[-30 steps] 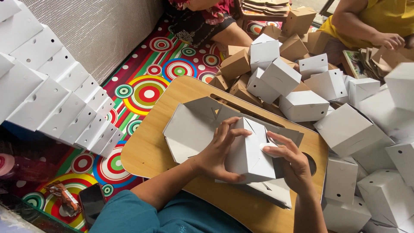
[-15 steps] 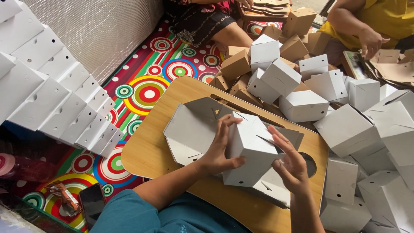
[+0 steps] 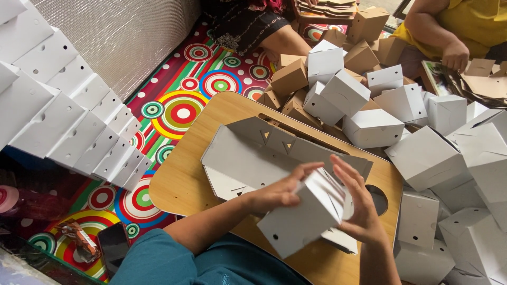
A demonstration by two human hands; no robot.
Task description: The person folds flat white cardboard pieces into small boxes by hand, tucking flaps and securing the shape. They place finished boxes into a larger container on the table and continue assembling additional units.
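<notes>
I hold a white cardboard box (image 3: pixel 301 219) above a low wooden table (image 3: pixel 185 177). My left hand (image 3: pixel 280 192) grips its upper left side, fingers over the top edge. My right hand (image 3: pixel 356 203) presses the folded flaps on its right end. The box is tilted, with its long side facing me. Under it on the table lies a stack of flat, unfolded white box blanks (image 3: pixel 248 155).
A heap of folded white and brown boxes (image 3: pixel 401 105) fills the right side. Nested white boxes (image 3: pixel 68 121) line the left by a grey wall. Two other people (image 3: pixel 449 31) sit at the far side. A phone (image 3: pixel 113 245) lies on the patterned mat.
The box has turned and tilted in my hands, its long side now toward me. My right hand moved from below onto its flap end. The person at far right shifted a hand.
</notes>
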